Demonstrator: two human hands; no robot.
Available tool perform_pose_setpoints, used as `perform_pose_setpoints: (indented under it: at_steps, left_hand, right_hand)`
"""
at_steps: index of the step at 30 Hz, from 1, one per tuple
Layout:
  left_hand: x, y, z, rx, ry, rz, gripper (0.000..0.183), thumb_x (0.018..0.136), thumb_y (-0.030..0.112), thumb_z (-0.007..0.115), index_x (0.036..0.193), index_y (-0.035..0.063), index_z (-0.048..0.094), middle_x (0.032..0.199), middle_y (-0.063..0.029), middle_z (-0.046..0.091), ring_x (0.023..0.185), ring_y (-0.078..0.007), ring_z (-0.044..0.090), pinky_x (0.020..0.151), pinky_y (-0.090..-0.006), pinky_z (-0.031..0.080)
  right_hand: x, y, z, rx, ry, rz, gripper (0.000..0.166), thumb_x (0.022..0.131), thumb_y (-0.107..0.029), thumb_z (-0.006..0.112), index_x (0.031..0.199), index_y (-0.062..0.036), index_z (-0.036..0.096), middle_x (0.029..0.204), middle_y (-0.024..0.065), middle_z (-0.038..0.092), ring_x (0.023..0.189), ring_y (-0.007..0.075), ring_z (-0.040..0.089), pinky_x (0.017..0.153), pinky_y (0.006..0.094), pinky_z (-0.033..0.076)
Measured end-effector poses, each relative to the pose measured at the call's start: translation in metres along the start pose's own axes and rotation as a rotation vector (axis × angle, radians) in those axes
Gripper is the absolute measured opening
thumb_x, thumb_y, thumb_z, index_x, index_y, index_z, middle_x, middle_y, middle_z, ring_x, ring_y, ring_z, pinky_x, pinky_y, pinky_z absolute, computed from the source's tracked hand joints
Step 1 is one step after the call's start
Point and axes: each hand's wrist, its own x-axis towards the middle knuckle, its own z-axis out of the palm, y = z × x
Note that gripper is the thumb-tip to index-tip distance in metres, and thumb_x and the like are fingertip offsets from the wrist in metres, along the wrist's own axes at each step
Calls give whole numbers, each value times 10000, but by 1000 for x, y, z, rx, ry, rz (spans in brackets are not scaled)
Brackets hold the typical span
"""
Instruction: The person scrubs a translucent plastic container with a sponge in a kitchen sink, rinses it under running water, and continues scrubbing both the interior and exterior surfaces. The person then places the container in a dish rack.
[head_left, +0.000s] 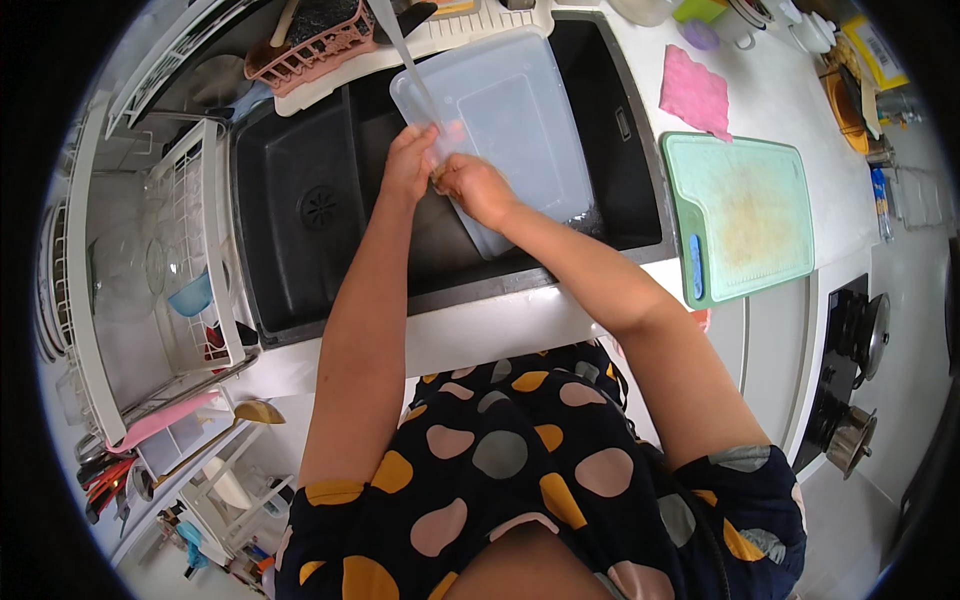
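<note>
A translucent plastic lid or shallow tray (517, 112) is tilted over the right basin of the black double sink (630, 180). My left hand (410, 161) grips its left edge, and its fingertips show pink through the plastic. Pressed close to that same edge is my right hand (476, 191), its fingers curled around a small beige thing, perhaps a scrubber (438, 174), mostly hidden. From the top, a grey tap spout (394, 34) reaches down over the lid, and what looks like a stream of water falls near my left fingers. Drops cling to the lid's lower right corner.
Left of the sink stands a white dish rack (217, 247) with glassware and a blue bowl (192, 295). Behind is a pink basket (322, 64). On the right counter lie a green cutting board (757, 217) and a pink cloth (694, 90); a hob with pots (851, 441) is beyond.
</note>
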Motion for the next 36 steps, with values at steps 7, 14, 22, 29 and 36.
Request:
perform_pose_setpoints:
  at_steps: [7,14,22,29,36]
  left_hand:
    - [-3,6,14,177,-59,-7,310,803,-48,526,1112,-28,529,1093,-127,601,1011,-226,586,880,-337,467]
    - [-14,13,21,54,-104,-29,334,803,29,496,1124,-60,525,1094,-155,612,1003,-248,599,897,-360,462]
    - [-11,15,25,-133,77,-83,654,920,555,306,1119,-30,519,1114,-170,592,1042,-254,575,931,-388,429]
    - [-12,6,9,17,32,-15,295,903,248,558,1080,13,533,1089,-102,606,1002,-203,586,900,-355,443]
    - [-19,11,24,210,46,-31,250,803,-26,538,1051,2,526,1106,-133,609,1044,-221,584,911,-342,454]
  right_hand:
    - [-16,14,-46,-420,-32,-476,59,723,-76,688,767,-56,653,676,39,594,601,157,549,593,297,448]
    - [7,-35,-77,145,359,1,142,827,-146,658,832,-4,670,695,15,616,597,67,517,550,234,443]
    - [39,-57,-33,-472,323,-516,77,733,-23,629,803,-40,655,826,142,612,754,310,594,685,359,484]
    - [-4,-17,-34,-548,-33,-407,96,758,-24,585,812,-60,656,832,139,636,760,307,610,687,358,495]
    - [70,-106,-89,-421,84,-320,174,809,-113,606,964,-73,676,857,133,672,750,230,656,690,315,501]
